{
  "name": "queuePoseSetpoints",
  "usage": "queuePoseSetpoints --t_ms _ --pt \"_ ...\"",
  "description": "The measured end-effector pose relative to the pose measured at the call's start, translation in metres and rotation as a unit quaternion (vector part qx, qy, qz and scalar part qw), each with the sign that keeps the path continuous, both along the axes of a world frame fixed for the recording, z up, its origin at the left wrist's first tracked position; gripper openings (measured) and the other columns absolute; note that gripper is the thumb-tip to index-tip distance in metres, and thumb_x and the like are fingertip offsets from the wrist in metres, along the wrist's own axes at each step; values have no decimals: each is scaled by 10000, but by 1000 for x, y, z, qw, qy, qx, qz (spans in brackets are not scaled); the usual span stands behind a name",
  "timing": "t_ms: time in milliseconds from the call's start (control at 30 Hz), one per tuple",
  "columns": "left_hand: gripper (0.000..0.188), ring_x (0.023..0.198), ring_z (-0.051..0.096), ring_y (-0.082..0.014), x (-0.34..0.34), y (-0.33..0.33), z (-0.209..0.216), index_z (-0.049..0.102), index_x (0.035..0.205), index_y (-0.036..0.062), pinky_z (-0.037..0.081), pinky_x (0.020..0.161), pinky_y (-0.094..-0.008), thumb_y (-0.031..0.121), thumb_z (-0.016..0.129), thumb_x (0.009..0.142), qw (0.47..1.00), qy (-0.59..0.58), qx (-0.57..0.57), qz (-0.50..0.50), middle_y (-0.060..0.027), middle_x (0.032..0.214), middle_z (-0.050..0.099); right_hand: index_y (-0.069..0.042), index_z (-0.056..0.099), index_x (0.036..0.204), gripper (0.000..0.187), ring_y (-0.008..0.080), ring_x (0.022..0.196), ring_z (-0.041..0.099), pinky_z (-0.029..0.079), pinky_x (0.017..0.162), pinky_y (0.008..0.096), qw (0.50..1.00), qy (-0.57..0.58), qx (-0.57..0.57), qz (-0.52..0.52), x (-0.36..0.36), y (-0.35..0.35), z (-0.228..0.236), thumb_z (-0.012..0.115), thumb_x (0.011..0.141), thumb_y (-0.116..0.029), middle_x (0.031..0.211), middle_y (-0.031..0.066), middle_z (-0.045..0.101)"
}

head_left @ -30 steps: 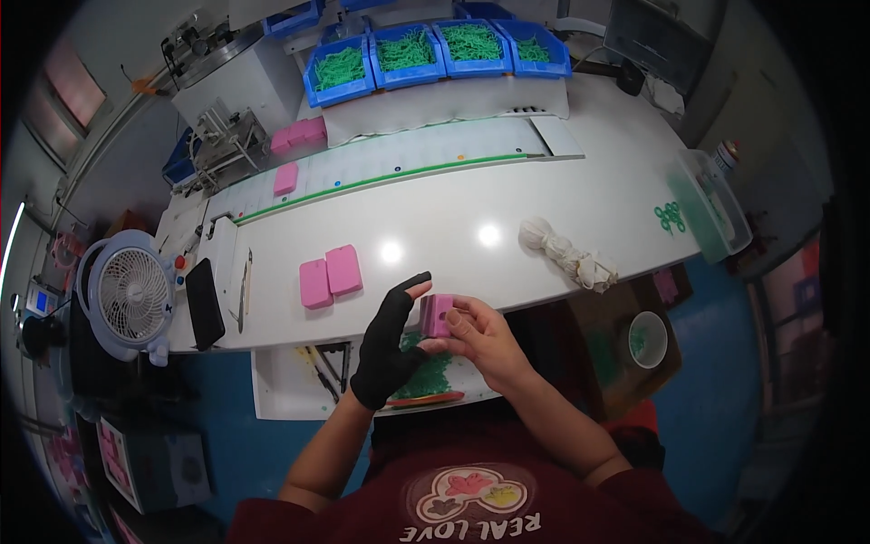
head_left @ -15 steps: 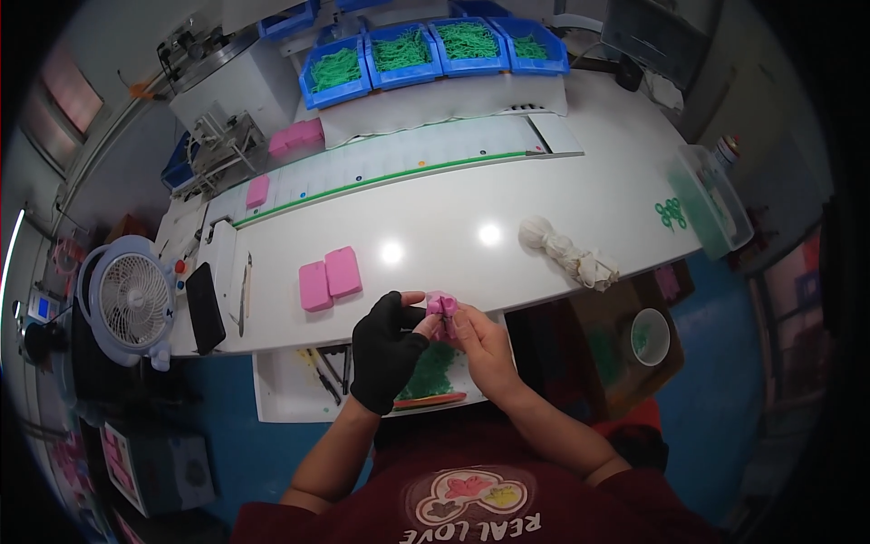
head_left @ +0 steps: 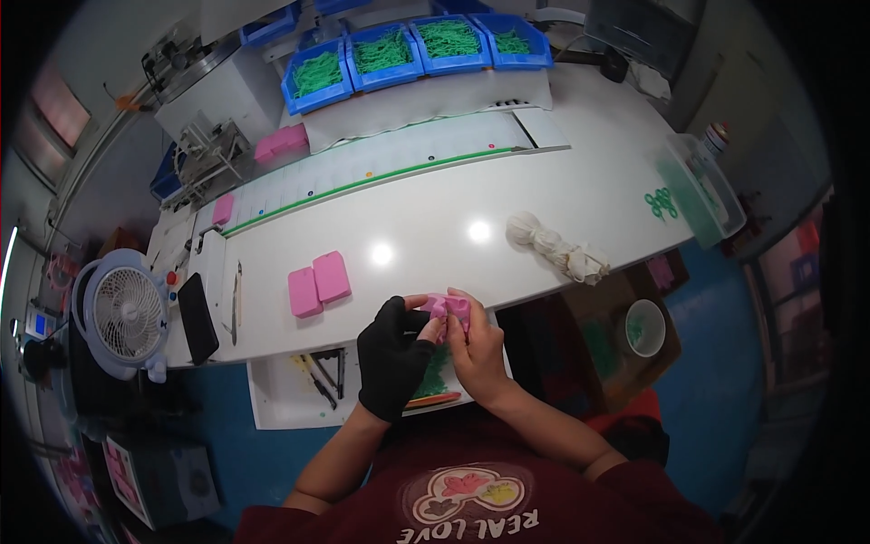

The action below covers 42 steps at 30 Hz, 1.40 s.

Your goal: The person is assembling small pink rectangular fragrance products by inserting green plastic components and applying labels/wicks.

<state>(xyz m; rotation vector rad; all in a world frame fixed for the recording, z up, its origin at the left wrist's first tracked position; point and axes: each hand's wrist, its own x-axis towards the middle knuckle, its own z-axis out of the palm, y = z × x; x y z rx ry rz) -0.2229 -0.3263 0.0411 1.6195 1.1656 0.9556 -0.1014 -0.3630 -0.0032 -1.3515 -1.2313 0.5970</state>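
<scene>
A pink rubbery piece (head_left: 453, 306), apparently a soft mould, is held in front of my chest, just off the table's near edge. My left hand (head_left: 395, 358), in a black glove with bare fingertips, is closed on its left side with thumb and forefinger. On the other side my bare right hand (head_left: 478, 355) grips it, the thumb pressing its near face and the fingers wrapping behind. My fingers cover much of the piece. Below my hands, an open white drawer (head_left: 272, 399) holds small green bits (head_left: 435, 376) and an orange-red strip (head_left: 433, 400).
Two pink blocks (head_left: 332, 276) lie on the white table (head_left: 408, 281), left of centre. A white cloth bundle (head_left: 557, 249) is at right, near green ring-shaped pieces (head_left: 661, 204). Behind runs a conveyor belt (head_left: 340, 177), below blue bins (head_left: 385, 56) of green pieces. A fan (head_left: 131, 304) stands left.
My right-hand fingers have shifted up around the pink piece, and more of its face shows. The belt has carried its pink block leftward. The whole view has shifted slightly.
</scene>
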Motion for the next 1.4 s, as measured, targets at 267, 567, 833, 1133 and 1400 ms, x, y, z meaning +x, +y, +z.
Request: queuePoseSetpoints --t_ms 267,567,833,1133,1400 --pt "310 809 662 -142 -16 11 -1 604 1161 23 556 683 -265 67 658 859 998 -50 -37 -31 -114 1007 669 41 545 1186 269 221 810 694 533 695 333 991 131 11 4 11 6 -24 486 974 -114 916 169 689" --pt "596 863 588 -224 -32 29 -27 528 1081 18 490 737 -335 317 840 669 956 69 237 -157 -139 1117 529 -40 513 1265 313 122 1028 608 537 820 258 871 407 -190 200 -2 1 4 475 1016 -227 1146 63 611" --pt "738 753 633 -266 -51 45 -19 456 1037 54 519 664 -348 428 902 582 945 165 233 -157 -92 858 592 -19 668 1003 242 66 752 539 474 710 238 896 267 -235 266 32 18 7 542 961 -222 882 -12 621" --pt "702 693 628 -238 -53 43 -15 466 1007 71 515 635 -330 445 897 598 945 167 209 -190 -69 791 578 -19 680 864 141 22 630 484 384 585 196 903 227 -243 273 32 20 9 666 893 -156 709 -40 594" --pt "588 797 642 -304 -59 41 -13 457 1008 80 522 684 -361 218 868 611 933 171 191 -253 -89 902 601 -2 691 833 155 23 598 491 386 535 207 911 141 -269 280 27 21 -1 670 854 -155 662 -34 590"
